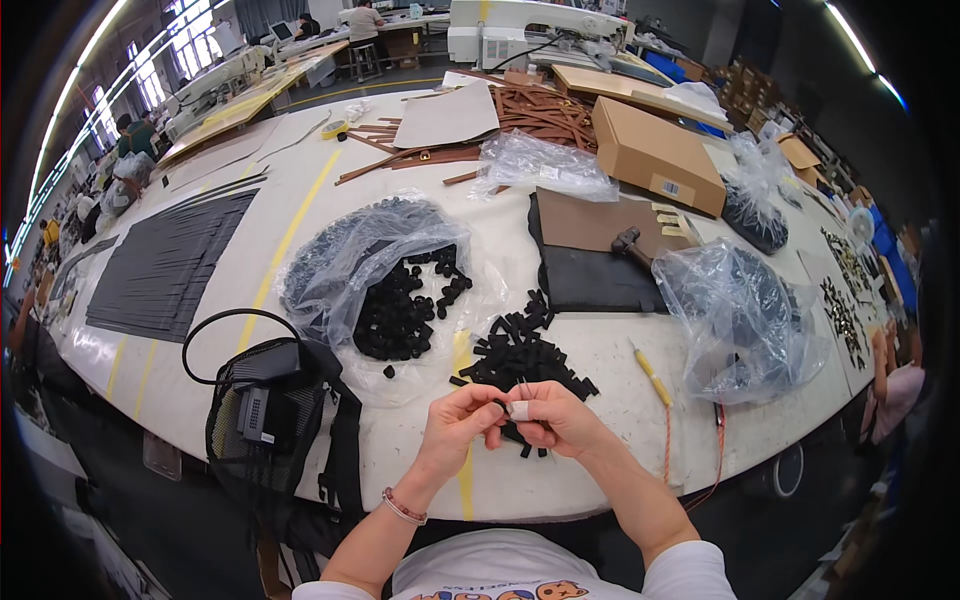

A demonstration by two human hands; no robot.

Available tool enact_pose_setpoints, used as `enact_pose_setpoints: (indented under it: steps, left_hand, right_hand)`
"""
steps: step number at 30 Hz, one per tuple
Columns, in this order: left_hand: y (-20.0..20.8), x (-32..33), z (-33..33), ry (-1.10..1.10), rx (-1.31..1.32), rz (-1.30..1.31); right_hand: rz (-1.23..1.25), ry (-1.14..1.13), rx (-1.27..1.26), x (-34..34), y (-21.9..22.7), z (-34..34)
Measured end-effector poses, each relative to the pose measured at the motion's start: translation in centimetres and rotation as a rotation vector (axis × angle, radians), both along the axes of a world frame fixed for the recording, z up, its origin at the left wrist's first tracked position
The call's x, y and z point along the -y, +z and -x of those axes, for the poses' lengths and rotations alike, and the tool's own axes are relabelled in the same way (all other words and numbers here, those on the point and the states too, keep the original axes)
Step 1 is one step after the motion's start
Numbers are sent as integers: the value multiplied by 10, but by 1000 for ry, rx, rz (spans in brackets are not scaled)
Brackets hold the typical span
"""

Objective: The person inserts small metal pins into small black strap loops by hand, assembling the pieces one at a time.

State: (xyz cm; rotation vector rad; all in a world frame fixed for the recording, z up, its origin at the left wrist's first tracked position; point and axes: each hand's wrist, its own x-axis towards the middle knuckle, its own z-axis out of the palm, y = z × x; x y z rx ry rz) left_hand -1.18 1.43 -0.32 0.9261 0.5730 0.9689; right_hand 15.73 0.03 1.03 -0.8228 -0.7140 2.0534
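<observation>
My left hand [458, 424] and my right hand [562, 418] meet fingertip to fingertip over the near middle of the table. Between them they pinch a small black piece [501, 406], mostly hidden by the fingers. White tape [519, 410] wraps a digit of the right hand. A thin, pointed metal tool [523, 384] seems to stick up by the right fingers; its kind is too small to tell. Just beyond the hands lies a loose pile of short black tubular pieces [520, 350]. Farther left, rounder black pieces [395, 318] spill from a clear plastic bag [350, 255].
A mesh bag [235, 420] with a black device stands left. To the right are a yellow-handled tool [652, 378] on an orange cord, a stuffed plastic bag [740, 320], and a hammer [630, 245] on a dark pad [590, 285]. Brown strips [545, 110] and a cardboard box [655, 150] lie beyond.
</observation>
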Motion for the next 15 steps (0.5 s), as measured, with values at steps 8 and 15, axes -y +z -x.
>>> enact_pose_setpoints:
  steps: [8,15]
  left_hand:
    - [0,3,5,37,2,92]
    - [-2,5,3,49,-129,-1]
  right_hand:
    - [-375,-147,565,12,6,7]
    - [-503,-142,699,12,7,8]
